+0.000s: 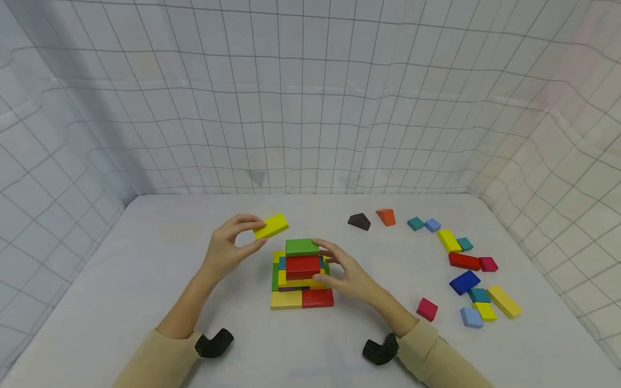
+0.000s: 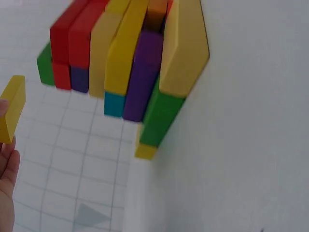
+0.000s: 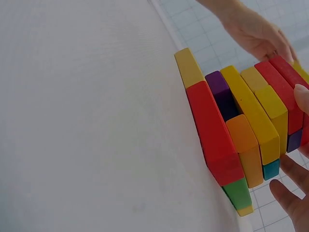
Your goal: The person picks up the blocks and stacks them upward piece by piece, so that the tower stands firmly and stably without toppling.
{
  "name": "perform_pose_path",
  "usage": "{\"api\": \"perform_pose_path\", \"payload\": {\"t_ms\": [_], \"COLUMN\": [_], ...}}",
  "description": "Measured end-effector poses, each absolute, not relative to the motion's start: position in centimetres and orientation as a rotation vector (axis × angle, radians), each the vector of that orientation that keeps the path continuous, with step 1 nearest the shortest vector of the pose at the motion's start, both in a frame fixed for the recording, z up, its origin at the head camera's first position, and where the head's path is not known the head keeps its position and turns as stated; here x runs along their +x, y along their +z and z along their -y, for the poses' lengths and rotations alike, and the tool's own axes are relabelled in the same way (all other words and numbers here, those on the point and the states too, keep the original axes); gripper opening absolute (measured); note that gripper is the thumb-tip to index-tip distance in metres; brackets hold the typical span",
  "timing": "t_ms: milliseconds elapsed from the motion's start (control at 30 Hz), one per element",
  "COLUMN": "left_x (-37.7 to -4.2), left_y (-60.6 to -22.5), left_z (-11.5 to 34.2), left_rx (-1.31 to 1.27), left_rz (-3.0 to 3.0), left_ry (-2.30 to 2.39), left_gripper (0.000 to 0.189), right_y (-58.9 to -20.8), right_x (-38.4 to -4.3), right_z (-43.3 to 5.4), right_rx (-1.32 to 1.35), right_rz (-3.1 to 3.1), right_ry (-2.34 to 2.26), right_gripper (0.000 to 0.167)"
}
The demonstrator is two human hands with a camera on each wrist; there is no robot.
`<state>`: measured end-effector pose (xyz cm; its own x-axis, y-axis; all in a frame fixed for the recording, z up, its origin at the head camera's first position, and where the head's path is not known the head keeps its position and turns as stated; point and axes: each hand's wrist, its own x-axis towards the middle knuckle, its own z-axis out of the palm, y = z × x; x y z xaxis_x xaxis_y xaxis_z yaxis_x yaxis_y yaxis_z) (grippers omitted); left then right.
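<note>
My left hand (image 1: 232,241) pinches a yellow block (image 1: 270,226) between thumb and fingers, raised just behind and left of a stepped tower of coloured blocks. On the tower's top sits a green block (image 1: 302,247), above a red block (image 1: 303,268). Wider layers lie below, down to a pale yellow block (image 1: 286,300) and a red bottom block (image 1: 317,298) at the front. At the tower's upper right side is my right hand (image 1: 351,275), its fingers spread and relaxed. Its thumb (image 3: 302,96) touches a red upper block; the far fingertips are partly hidden.
Loose blocks are scattered on the right of the white table (image 1: 194,291), among them a blue block (image 1: 464,282) and a long yellow block (image 1: 504,301). A dark block (image 1: 359,221) and an orange wedge (image 1: 386,217) lie behind the tower. A gridded white curtain (image 1: 310,118) surrounds the table.
</note>
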<state>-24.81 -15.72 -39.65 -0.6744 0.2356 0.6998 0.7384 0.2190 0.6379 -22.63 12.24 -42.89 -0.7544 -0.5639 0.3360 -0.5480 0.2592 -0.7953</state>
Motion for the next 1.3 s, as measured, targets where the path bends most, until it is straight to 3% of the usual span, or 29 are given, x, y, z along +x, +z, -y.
{"api": "perform_pose_path", "payload": {"t_ms": [367, 967, 1300], "left_x": [-22.0, -22.1, -21.8], "left_y": [-39.7, -40.3, -40.9], "left_z": [12.6, 12.0, 12.1], "left_rx": [-1.325, -1.263, -1.07], "left_rz": [2.066, 2.064, 2.363], "left_ry": [-1.136, -0.796, -1.203], "left_gripper": [0.035, 0.022, 0.055], "right_y": [-40.5, -42.8, -42.8], "right_x": [-21.4, -22.8, -22.7], "right_z": [-11.7, -12.2, -12.3], "right_rx": [-1.099, -1.144, -1.101], "right_rz": [-2.476, -2.492, -2.483], "right_ry": [-1.548, -1.543, -1.539], "right_gripper": [0.065, 0.069, 0.067]}}
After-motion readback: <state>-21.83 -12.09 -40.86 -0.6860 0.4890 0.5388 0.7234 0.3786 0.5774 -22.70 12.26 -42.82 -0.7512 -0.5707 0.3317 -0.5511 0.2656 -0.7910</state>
